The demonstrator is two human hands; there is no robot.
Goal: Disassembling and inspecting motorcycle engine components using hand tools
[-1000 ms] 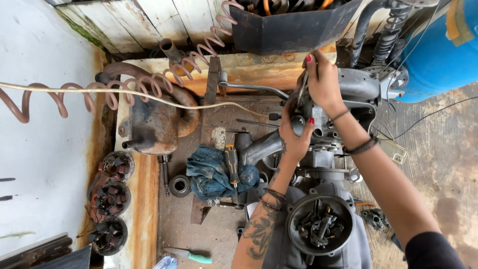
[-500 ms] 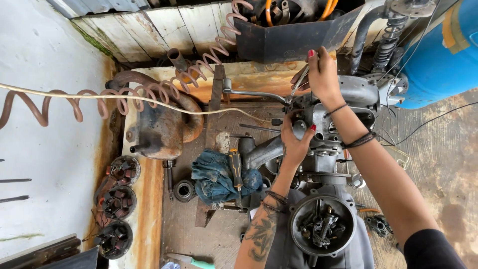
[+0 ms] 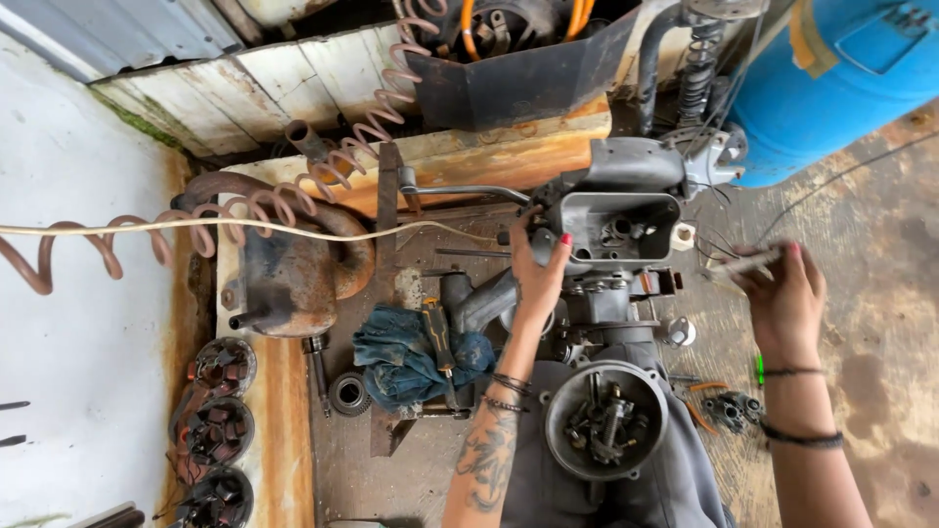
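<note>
Item: grey cast-metal engine assembly [image 3: 611, 293], lying on a rusty metal table [image 3: 342, 460]; all positions are given relative to it.

Left hand [image 3: 538, 269]: on the assembly's left flank, beside the open rectangular housing [image 3: 616, 220]; fingers curled against the casting, thumb up. What they press on is hidden behind the hand.

Right hand [image 3: 782, 298]: clear of the assembly, out to its right over the concrete floor [image 3: 880, 323]; fingers pinching a thin pale strip-like part [image 3: 748, 262], too blurred to identify.

Round open cover with inner mechanism [image 3: 606, 418]: at the assembly's near end.

Blue crumpled rag [image 3: 406, 357]: left of the assembly, a yellow-and-black handled tool [image 3: 438, 332] lying on it.

Rusty muffler body with bent pipe [image 3: 293, 274]: farther left.

Coiled brown air hose [image 3: 196, 220]: beyond the muffler, cut off at the left edge.

Blue plastic drum [image 3: 841, 68]: upper right, cropped.

Change: half a second ago both hands were on the assembly's upper end; the right has since drawn away with the strip, leaving the housing uncovered.
</note>
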